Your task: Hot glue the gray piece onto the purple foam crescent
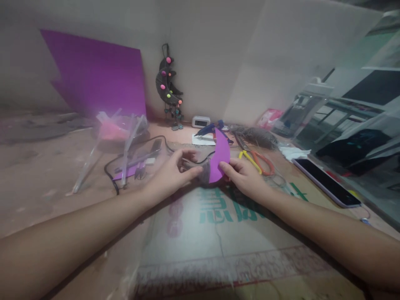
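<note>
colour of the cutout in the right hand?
Purple: the cutout in the right hand shows in the head view, the only one.

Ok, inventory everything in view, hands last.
Crescent: 1, purple, centre
Curved piece: 1, dark grey, centre
Cardboard: 1, tan, foreground
Table: 1, pinkish, beneath cardboard
Scrap: 1, purple, left
Cable: 1, black, left
Plastic bag: 1, pinkish, left
Sheet: 1+, purple, against wall
Moon ornament: 1, dark, coloured balls, back
Clock: 1, white, back
Glue gun: 1, blue, before clock
Yarn: 1 bundle, grey, back right
Package: 1, pink, back right
Tool handles: count unclear, yellow and orange, right
Tissue: 1, white, right
Phone: 1, black, right
Far right: too blurred
Left hand: 1, bare, on curved piece
Right hand: 1, bare, on crescent
</note>
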{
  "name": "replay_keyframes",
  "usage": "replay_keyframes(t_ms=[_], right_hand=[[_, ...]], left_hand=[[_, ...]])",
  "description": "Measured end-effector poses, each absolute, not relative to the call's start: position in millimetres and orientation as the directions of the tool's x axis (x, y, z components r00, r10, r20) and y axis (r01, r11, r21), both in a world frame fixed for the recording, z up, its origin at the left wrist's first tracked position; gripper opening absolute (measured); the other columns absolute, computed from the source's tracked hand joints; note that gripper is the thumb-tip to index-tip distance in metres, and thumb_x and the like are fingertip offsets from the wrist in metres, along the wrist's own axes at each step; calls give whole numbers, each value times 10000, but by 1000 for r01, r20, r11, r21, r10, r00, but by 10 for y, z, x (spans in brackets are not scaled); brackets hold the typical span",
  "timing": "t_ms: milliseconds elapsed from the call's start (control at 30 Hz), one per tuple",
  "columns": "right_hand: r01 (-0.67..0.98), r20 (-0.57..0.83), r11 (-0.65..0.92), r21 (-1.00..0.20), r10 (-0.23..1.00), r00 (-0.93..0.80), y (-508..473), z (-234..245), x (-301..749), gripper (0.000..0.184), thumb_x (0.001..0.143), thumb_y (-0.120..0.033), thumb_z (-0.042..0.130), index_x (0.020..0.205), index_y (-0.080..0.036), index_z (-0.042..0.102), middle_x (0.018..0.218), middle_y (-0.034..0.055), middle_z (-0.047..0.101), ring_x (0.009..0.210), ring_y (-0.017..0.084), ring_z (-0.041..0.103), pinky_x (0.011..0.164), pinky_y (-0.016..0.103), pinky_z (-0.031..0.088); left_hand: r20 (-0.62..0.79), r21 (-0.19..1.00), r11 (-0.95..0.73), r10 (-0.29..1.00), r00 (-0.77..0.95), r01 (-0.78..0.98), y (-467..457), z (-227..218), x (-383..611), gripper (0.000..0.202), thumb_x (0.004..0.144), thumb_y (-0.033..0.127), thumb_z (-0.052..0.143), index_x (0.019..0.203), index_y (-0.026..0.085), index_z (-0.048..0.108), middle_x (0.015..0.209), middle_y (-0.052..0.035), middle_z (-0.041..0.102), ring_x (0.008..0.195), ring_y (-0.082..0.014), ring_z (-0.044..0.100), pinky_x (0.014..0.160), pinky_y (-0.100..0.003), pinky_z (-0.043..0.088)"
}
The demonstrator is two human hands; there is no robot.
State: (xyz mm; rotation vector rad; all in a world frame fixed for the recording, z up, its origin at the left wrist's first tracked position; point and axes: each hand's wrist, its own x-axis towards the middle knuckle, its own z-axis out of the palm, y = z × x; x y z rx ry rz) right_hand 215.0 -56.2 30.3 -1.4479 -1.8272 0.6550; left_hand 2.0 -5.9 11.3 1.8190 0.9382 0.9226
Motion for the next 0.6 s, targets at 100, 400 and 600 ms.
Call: replay_keyframes(t_ms=[100,400,600], right_hand=[[619,210,290,-730,957,-201,-608,317,2121,352,917,-388,448,647,-171,511,556,-28,522,509,100,488,501,210,364],[694,391,523,-495,847,-359,-715,351,2040,290,919,-284,455,682,-159,564,606,-1,566,558,110,499,546,209,356],[671,421,588,-452,803,-421,-697,333,2043,276,925,-253,460,706,-148,592,621,6,581,563,103,507,551,199,364]], left_hand=[[259,823,-463,821,509,328,-96,131,3,308,834,460,578,969,192,647,970,-48,633,833,-178,604,766,-336,488],[475,504,-758,644,600,413,-212,126,17,359,776,522,641,823,166,624,822,-39,625,819,-192,561,751,-327,434],[456,502,-771,622,637,392,-199,138,9,276,869,386,566,706,165,597,704,-13,574,734,-166,530,707,-305,402]])
